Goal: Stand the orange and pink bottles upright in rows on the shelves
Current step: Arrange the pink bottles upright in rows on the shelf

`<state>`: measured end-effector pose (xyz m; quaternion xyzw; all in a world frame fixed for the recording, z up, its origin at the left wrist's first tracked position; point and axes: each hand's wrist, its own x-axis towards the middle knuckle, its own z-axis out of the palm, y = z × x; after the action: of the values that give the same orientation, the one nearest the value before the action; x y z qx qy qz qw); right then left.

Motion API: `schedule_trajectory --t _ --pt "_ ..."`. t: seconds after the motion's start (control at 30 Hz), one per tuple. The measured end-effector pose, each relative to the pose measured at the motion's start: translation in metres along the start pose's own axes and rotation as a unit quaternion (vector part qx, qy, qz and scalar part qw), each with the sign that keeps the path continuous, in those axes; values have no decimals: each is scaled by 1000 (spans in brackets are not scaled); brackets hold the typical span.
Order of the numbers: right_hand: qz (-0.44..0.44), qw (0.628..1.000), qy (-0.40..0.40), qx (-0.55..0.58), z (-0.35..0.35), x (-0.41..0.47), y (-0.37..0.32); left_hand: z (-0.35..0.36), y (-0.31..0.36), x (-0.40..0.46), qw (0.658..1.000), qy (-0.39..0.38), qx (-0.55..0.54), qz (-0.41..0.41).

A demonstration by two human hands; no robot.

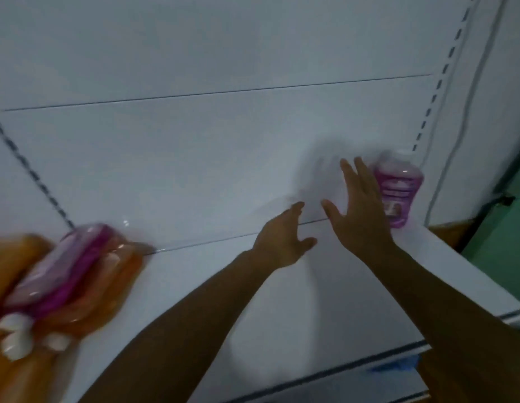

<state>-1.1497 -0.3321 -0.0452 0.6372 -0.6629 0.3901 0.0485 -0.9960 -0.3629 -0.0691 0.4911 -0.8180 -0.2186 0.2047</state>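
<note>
One pink bottle [397,189] stood upright at 3 o'clock on the shelf [212,286], part-hidden by the spread-fingered right hand [359,210]; left hand [282,239] loosely spread, empty; blurred pile of bottles [64,286] at 8 o'clock.

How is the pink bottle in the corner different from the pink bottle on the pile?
The corner pink bottle stands upright; the pile's pink bottle lies on its side. The corner one stands alone on the shelf; the other rests on orange bottles. Both hold pink liquid.
</note>
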Motion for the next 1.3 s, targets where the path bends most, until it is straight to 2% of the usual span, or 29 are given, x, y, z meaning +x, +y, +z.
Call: schedule_trajectory --t 0.17,0.3,0.4,0.57,0.73,0.83,1.03,1.13,1.23,1.3 --pt "-73 986 -101 111 47 -27 -124 -87 -53 -89 995 30 91 -16" --pt "-110 961 -141 210 72 -54 -223 -155 -95 -162 985 88 137 -49" --pt "-146 946 -180 225 87 -72 -275 -195 -121 -212 976 141 138 -87" --pt "-157 935 -239 208 107 -92 -337 -240 -149 -271 965 196 143 -99" --pt "-161 935 -256 184 118 -98 -368 -272 -188 -304 933 287 154 -153" --pt "-109 941 -271 170 126 -98 -375 -282 -207 -313 915 321 173 -171" --pt "-73 941 -298 142 146 -92 -369 -286 -227 -309 853 387 230 -265" --pt "-66 943 -300 132 156 -93 -366 -297 -245 -307 857 349 199 -322" --pt "-59 944 -296 132 165 -94 -363 -303 -253 -302 867 344 176 -314" --pt "-61 944 -295 134 167 -94 -362 -306 -254 -300 859 366 187 -304"
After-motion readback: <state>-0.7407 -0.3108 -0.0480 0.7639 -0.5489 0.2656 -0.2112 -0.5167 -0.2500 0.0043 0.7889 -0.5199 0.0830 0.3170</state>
